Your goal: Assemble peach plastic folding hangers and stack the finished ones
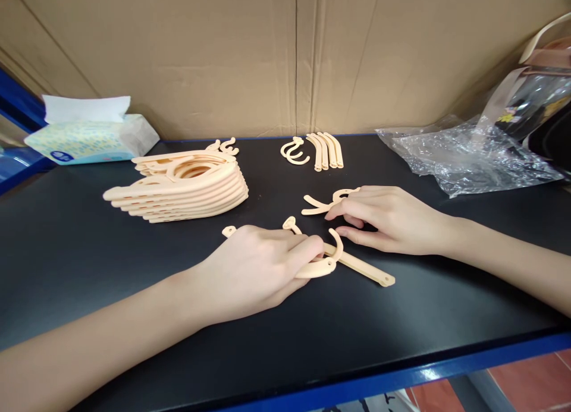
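My left hand (267, 263) is closed around a cream plastic hanger arm (316, 270), with a curved hook (339, 245) at its near end. Beneath and beyond it lies a straight hanger bar (366, 269), its middle hidden by the hand. A small hook-ended piece (289, 223) shows just past the knuckles. My right hand (388, 219) rests with thumb and forefinger apart. Its fingers lie against several loose curved hanger parts (316, 207), partly covered, and the thumb tip is close to the curved hook.
A stack of cream folding hangers (191, 189) stands at left, with loose hooks (227, 145) behind. More hooks (295, 150) and several short arms (325, 151) lie at the back. A tissue pack (93, 138), a clear plastic bag (459, 162) and a cardboard wall (223, 61) border the black tabletop (178, 358).
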`<state>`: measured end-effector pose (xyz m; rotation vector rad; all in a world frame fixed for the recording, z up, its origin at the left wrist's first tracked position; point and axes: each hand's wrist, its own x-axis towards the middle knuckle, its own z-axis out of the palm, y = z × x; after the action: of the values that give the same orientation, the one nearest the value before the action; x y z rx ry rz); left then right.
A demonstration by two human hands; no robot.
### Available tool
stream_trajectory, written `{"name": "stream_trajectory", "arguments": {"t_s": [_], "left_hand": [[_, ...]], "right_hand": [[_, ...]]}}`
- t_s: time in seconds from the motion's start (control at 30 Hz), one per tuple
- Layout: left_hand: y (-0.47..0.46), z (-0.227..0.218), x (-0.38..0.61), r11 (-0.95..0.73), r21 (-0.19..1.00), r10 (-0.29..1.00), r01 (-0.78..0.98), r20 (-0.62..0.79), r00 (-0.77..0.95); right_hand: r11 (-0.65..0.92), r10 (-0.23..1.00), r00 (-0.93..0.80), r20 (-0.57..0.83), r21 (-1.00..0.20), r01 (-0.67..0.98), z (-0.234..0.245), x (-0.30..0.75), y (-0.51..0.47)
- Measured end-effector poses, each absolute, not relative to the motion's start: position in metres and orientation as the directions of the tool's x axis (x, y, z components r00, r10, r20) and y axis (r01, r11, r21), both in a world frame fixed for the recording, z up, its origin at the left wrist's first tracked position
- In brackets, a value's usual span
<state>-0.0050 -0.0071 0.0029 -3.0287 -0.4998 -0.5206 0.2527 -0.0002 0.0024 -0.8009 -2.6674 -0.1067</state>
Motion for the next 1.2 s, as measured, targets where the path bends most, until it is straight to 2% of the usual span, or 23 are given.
{"name": "stream_trajectory", "arguments": {"t_s": [0.2, 0.47, 1.0, 1.2], "left_hand": [[-0.007, 0.0032, -0.0036, -0.953, 0.005, 0.284, 0.303, 0.354, 0.891], [-0.0093, 0.0044, -0.0025, -0.952, -0.036, 0.271, 0.303, 0.353, 0.895], [-0.0085, 0.003, -0.0029, -0.95, -0.066, 0.268, 0.304, 0.322, 0.908], [-0.0096, 0.005, -0.0025, -0.953, -0.045, 0.27, 0.301, 0.328, 0.905]], "right_hand": [[0.852, 0.492, -0.772, 0.402, -0.039, 0.522, 0.0014, 0.2526, -0.0016], [0.89, 0.394, -0.82, 0.415, 0.048, 0.453, 0.0024, 0.2513, -0.0023], [0.854, 0.48, -0.776, 0.41, -0.018, 0.519, -0.0001, 0.2525, -0.0034], [0.863, 0.464, -0.8, 0.379, 0.011, 0.506, 0.0006, 0.2527, -0.0026]]}}
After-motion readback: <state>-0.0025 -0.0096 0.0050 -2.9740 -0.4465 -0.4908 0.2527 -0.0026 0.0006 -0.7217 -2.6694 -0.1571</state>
